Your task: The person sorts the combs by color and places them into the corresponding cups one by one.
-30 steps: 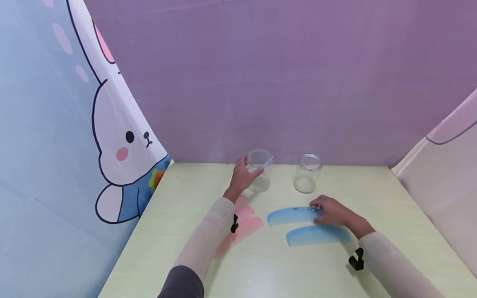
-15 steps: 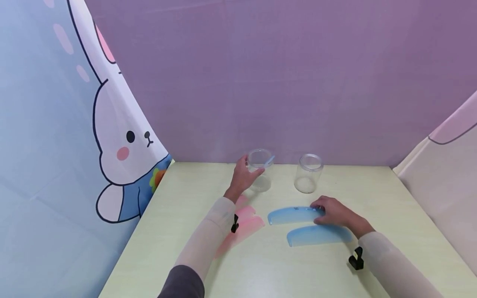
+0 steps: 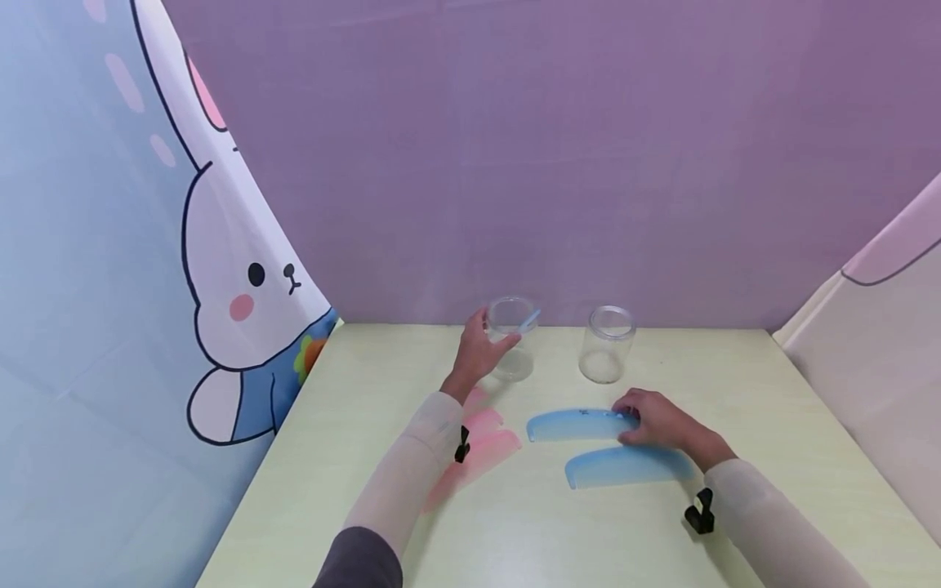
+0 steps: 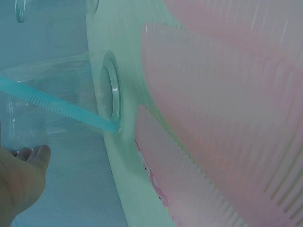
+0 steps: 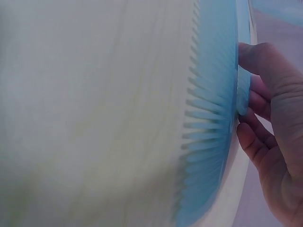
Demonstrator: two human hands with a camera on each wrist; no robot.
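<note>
Right of centre, low in the head view, right hand (image 3: 657, 418) pinches the upper blue comb (image 3: 569, 425) by its right end. No visible shift over the last second; pickup seems paused at the grasp. Near centre, left hand (image 3: 479, 347) grips the left jar (image 3: 512, 363), another blue comb (image 3: 529, 321) leaning inside. Right jar (image 3: 604, 367) untouched.

Blue combs (image 3: 573, 425), pink combs (image 3: 487, 457), colourless jars (image 3: 606, 349), pale yellow table (image 3: 529, 539), plain purple backdrop (image 3: 559, 163), rabbit-patterned blue cloth (image 3: 81, 269)
</note>
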